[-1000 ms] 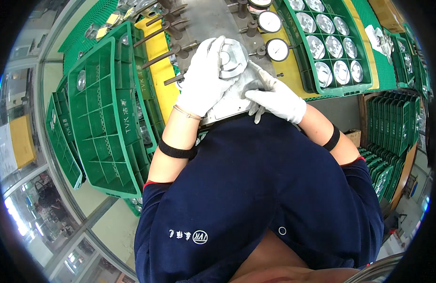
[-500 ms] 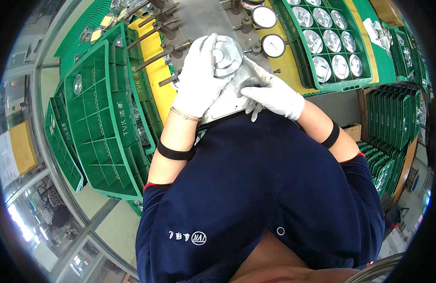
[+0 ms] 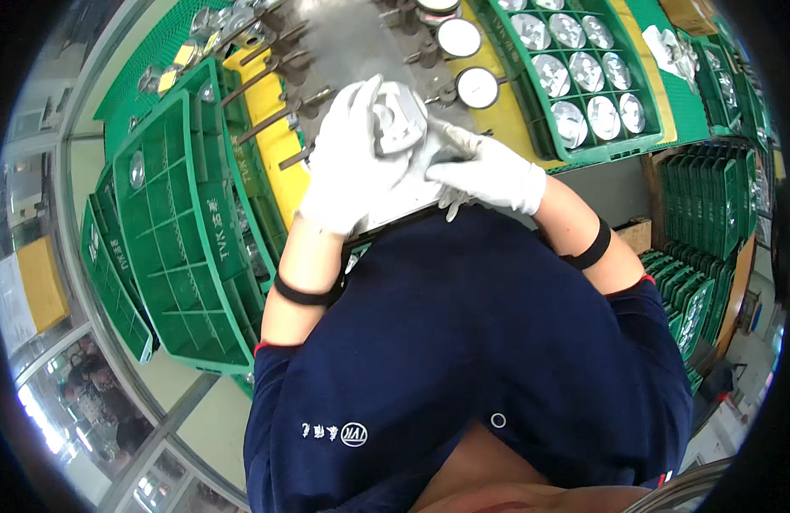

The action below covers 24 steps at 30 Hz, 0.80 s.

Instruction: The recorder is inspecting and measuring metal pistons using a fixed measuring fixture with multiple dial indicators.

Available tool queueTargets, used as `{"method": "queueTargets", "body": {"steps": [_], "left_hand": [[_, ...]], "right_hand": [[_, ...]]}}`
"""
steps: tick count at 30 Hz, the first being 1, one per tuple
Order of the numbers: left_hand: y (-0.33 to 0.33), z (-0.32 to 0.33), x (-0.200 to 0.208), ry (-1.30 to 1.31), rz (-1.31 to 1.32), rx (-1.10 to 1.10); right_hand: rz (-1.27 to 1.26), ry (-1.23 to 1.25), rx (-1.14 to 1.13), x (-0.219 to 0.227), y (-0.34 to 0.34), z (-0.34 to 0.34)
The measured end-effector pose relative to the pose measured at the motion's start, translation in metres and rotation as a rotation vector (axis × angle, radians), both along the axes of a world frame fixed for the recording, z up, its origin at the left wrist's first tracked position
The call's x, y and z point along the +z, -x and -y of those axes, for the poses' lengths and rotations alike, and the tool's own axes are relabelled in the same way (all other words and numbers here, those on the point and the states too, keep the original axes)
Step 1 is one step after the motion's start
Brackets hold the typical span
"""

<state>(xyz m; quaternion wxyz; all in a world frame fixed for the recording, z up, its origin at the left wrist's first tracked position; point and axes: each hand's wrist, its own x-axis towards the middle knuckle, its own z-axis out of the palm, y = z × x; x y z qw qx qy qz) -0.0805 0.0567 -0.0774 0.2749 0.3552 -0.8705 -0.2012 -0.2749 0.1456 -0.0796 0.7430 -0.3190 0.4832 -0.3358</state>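
A round silver metal piston [image 3: 402, 121] is tipped over in my gloved left hand [image 3: 348, 167], whose fingers wrap its left side. Its underside recesses now face up. My right hand [image 3: 496, 173], also in a white glove, is close to the piston's lower right. Its index finger and thumb are spread with a gap between them; whether a fingertip touches the piston I cannot tell. Below both hands lies the pale near end of a metal fixture plate [image 3: 348, 47].
Round dial gauges [image 3: 478, 88] and dark clamp rods [image 3: 260, 126] flank the plate. At right, a green divided tray [image 3: 556, 156] holds several pistons. A mostly bare green tray [image 3: 168, 222] stands at left. Stacked green trays [image 3: 698, 201] fill a rack at far right.
My left hand has tilted the piston, turning its recessed side into view. Both hands have shifted slightly left in the picture, as has the whole scene.
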Motion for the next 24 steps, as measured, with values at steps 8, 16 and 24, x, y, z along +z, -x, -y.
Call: {"method": "queueTargets", "body": {"steps": [8,16,24], "left_hand": [[0.036,-0.041,0.067,0.017,-0.235,-0.233],[-0.044,-0.075,0.044,-0.262,-0.103,0.335],[-0.097,-0.141,0.087,-0.183,0.074,0.788]], "right_hand": [[0.582,0.152,-0.120,0.010,0.060,-0.001],[-0.713,0.691,-0.844,-0.054,0.346,0.136],[-1.942,0.036,-0.177,-0.061,0.360,0.195]]}}
